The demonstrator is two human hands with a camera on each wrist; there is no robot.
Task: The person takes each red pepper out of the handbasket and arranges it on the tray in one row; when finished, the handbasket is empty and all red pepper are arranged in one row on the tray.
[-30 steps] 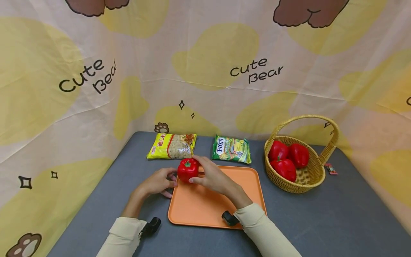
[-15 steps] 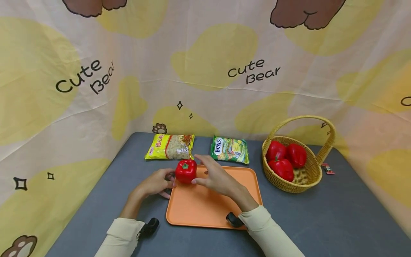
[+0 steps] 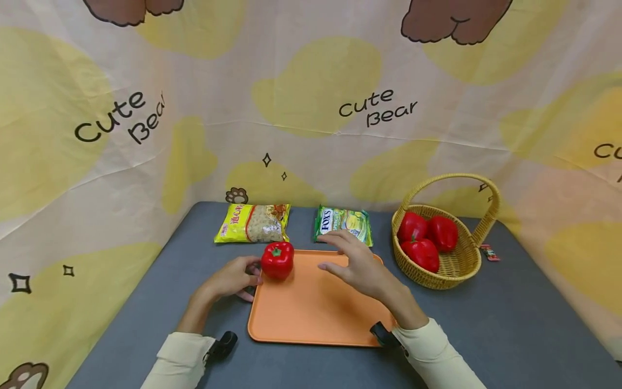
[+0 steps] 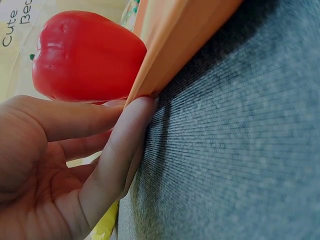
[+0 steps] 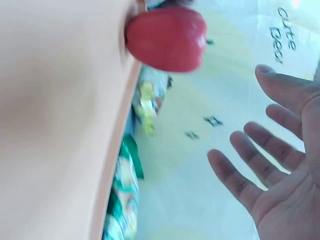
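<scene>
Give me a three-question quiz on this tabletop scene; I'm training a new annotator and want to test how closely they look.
1. True or false: the right hand grips the red pepper on the orange tray.
2. How many peppers lie in the wicker basket?
3. Which packet lies nearer the basket: A, the yellow packet, or B, the green packet?

Key
1. False: the right hand is open above the tray, apart from the pepper; the left hand rests at the tray's left edge beside the pepper.
2. Three.
3. B.
</scene>
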